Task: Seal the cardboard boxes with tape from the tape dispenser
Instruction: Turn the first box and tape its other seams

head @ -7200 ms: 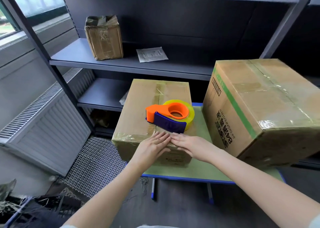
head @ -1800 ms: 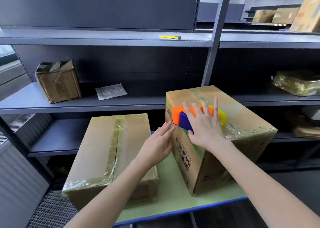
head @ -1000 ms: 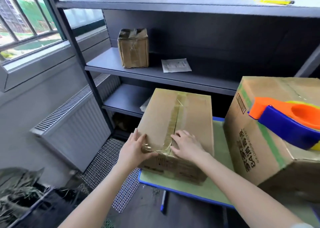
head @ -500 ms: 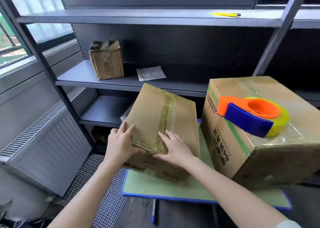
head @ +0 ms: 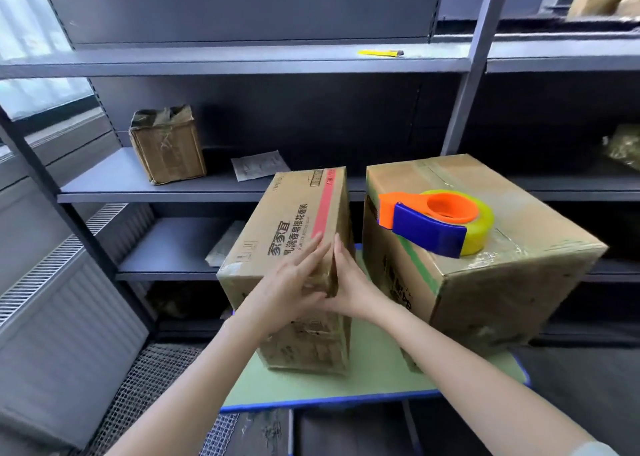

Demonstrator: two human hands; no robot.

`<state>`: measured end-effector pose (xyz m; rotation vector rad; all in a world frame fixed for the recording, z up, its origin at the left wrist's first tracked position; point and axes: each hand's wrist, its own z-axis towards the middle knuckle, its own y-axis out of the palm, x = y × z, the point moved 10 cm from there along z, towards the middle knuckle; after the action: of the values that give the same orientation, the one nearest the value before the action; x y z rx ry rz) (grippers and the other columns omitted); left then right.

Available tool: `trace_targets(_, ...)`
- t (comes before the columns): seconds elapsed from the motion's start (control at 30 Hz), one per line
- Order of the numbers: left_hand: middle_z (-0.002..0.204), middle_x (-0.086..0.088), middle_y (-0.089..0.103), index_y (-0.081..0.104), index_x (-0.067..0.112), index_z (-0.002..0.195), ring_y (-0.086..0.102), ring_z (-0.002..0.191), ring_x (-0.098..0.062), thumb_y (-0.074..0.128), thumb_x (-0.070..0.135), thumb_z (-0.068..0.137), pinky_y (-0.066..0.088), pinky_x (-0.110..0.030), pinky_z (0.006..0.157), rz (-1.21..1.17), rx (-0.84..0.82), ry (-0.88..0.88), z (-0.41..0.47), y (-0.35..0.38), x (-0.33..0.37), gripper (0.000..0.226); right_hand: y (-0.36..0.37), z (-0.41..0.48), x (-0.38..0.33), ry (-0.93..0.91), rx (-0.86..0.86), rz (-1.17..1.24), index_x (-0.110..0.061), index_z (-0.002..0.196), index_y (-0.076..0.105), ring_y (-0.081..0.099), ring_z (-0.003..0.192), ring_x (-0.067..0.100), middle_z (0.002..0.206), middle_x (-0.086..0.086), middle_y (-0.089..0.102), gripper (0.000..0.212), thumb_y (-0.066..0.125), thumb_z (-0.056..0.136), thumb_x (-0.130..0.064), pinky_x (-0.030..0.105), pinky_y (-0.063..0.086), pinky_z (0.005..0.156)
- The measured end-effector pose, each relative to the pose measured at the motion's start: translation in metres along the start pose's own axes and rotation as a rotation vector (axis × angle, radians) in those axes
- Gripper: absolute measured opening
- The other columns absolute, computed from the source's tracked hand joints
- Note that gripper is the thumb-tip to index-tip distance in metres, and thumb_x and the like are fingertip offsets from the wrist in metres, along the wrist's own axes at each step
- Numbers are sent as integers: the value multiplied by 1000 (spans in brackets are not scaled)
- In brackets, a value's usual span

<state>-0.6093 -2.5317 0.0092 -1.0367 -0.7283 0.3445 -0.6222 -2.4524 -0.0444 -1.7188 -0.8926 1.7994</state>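
Left hand (head: pixel 291 284) and right hand (head: pixel 351 282) are pressed, fingers straight, against the near corner of the small box (head: pixel 294 213), stood on end on the bench (head: pixel 346 388). The tape dispenser (head: pixel 434 223) is seated on the large box (head: pixel 526 247). The small box may be toppled by uneven pressure.

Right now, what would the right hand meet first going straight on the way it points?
Likely only the tipped cardboard box it touches: the right hand would slide up its side, beside the larger box; depth unclear.
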Motion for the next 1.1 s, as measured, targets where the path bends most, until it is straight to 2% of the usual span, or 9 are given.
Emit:
trace_targets(0.1,150,10,28,34,17,144,33,135,-9,68,14,83,19,-10,106,-75,-17,18,1,13,5,70,-5,-13,18,56,-19,26,-18,143,-29,-13,144,13,156,6,-20,132,81,71,-33,31,9,117)
trace_targets(0.3,146,7,40,43,21,141,36,134,-7,68,11,81,26,-20,111,-109,-4,65,1,17,7,65,-12,-18,7,34,-11,-44,-17,148,-18,-11,145,19,154,7,-27,115,73,79,-30,34,12,117)
trace_targets(0.4,147,1,38,41,20,141,26,138,-7,65,43,79,22,-37,116,10,71,13,-6,3,-11,70,-9,-15,-7,-3,-36,-164,-19,150,-10,-20,143,26,152,6,-31,105,69,83,-33,40,11,117)
trace_targets(0.5,150,-8,34,36,13,144,23,142,-21,43,79,61,8,-43,117,243,170,-177,-18,-17,-49,106,-4,-10,-12,37,-70,-227,-22,151,-8,-26,140,31,152,5,-33,105,69,82,-42,47,13,115)
trace_targets(0.57,155,-12,21,21,12,149,14,145,-25,48,88,50,1,-43,116,271,158,-385,-27,-24,-78,128,1,-6,-15,72,-81,-245,-23,151,-9,-30,137,35,151,7,-33,111,70,77,-50,51,11,114)
trace_targets(0.67,156,-13,13,4,10,151,14,142,-29,67,77,49,11,-41,116,171,116,-600,-40,-26,-108,137,10,-1,-20,92,-57,-265,-22,151,-7,-30,136,37,153,8,-29,108,65,78,-56,50,12,114)
trace_targets(0.77,146,-11,29,12,10,150,19,135,-28,79,64,48,21,-38,112,-13,157,-665,-47,-27,-119,133,14,0,-25,66,-9,-275,-18,151,-4,-30,137,38,155,9,-24,93,54,88,-52,48,12,114)
trace_targets(0.93,137,-12,41,24,13,148,27,130,-28,86,51,48,24,-36,107,-47,288,-628,-53,-54,-116,123,18,-1,-32,7,-12,-155,-16,151,-3,-34,135,34,155,4,-24,86,51,92,-47,47,-3,114)
trace_targets(1.1,129,-13,45,25,13,147,31,122,-28,86,46,52,24,-34,104,131,391,-484,-46,-101,-90,118,20,5,-39,6,-24,-49,-20,151,-5,-24,140,32,157,3,-19,90,54,90,-48,45,-3,115)
